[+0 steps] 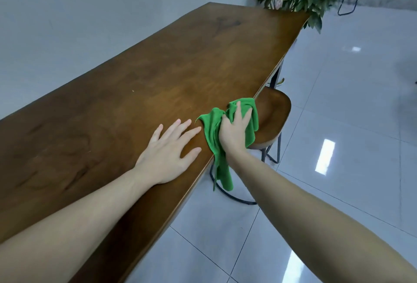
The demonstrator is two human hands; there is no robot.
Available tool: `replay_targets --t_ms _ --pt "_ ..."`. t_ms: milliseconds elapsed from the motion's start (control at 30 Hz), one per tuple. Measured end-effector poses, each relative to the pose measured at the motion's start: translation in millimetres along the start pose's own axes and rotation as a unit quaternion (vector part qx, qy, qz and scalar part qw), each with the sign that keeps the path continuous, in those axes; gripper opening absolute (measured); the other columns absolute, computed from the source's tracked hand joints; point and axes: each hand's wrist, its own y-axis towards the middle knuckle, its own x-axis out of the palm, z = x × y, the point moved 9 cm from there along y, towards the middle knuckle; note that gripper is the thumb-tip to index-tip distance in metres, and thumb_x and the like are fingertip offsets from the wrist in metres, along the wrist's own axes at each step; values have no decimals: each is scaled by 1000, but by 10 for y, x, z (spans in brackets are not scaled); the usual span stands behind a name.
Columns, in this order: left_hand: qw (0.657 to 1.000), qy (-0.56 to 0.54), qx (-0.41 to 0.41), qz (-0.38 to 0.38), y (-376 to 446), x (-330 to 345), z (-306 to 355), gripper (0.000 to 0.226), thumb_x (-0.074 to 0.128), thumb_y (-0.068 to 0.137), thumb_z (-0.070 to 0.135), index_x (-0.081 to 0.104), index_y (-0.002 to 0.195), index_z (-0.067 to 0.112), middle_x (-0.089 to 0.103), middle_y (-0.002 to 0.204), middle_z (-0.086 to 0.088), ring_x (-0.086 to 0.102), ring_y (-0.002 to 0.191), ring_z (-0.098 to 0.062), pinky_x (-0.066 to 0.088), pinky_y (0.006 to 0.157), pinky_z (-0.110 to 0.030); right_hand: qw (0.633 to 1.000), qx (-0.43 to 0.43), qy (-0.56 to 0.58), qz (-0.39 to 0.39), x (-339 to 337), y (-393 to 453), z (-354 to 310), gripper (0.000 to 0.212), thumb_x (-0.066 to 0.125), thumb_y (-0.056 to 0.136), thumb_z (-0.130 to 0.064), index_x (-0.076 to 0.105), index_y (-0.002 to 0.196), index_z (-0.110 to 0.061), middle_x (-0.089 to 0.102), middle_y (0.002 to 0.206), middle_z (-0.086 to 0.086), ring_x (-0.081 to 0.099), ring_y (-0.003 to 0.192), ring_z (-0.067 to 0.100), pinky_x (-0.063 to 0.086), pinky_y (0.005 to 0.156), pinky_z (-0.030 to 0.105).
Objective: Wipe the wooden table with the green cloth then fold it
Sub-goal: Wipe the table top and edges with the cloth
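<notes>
Now right hand point(234, 132) fingers clutching green cloth point(213, 134) at wooden table point(135, 75) edge; left hand point(168, 149) flat, fingers straight.

A single wide-angle camera sits on the person's head and looks forward and down along both outstretched forearms, so the left hand point(168, 147) and right hand point(234, 131) fall near the middle of the picture, close to the lens. The wooden table point(158, 75) runs away diagonally from the lower left to the upper right, its lines bowed by the lens, with the tiled floor point(338, 125) filling the right side below. There is no second view to share any of the scene.
</notes>
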Motion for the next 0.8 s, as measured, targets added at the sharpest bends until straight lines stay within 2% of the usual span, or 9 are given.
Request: replay_targets --t_ms 167,267,400,500,633,800 --pt "999 -43 -7 8 19 -3 -26 53 29 101 53 31 151 37 18 164 13 7 152 -10 5 123 -50 1000 -1 6 1 196 -566 121 62 44 104 -20 19 157 -40 -14 167 -8 10 153 14 14 120 32" --pt "997 -72 3 21 -3 -40 -18 51 34 100 49 38 149 37 25 162 12 13 151 -10 7 123 -49 1000 -4 13 4 244 -778 152 62 45 104 -20 19 157 -40 -15 167 -10 10 153 14 15 117 29" --pt "996 -80 8 38 -70 -71 -13 49 35 100 44 43 148 34 29 161 13 18 150 -9 11 123 -44 1000 12 16 9 229 -728 115 62 45 103 -19 22 158 -38 -15 167 -8 19 151 18 24 112 28" --pt "998 -64 19 7 -160 -51 -37 52 31 102 49 32 152 37 21 164 12 12 151 -10 8 124 -42 1000 8 -9 15 139 -504 31 62 48 103 -23 23 158 -36 -14 167 -8 22 150 18 25 106 26" --pt "997 -30 35 -56 -509 -18 -185 59 24 100 59 13 156 42 5 166 12 0 152 -10 2 124 -41 999 22 -48 9 -25 -28 -96 68 57 99 -30 24 158 -34 -13 168 -7 19 152 22 25 119 38" --pt "996 -16 31 -77 -999 -18 -424 69 8 91 73 5 154 47 -5 164 18 -9 151 -4 2 124 -43 997 34 -59 24 -143 393 -173 77 68 92 -36 28 157 -31 -8 168 -4 19 152 24 26 120 41"
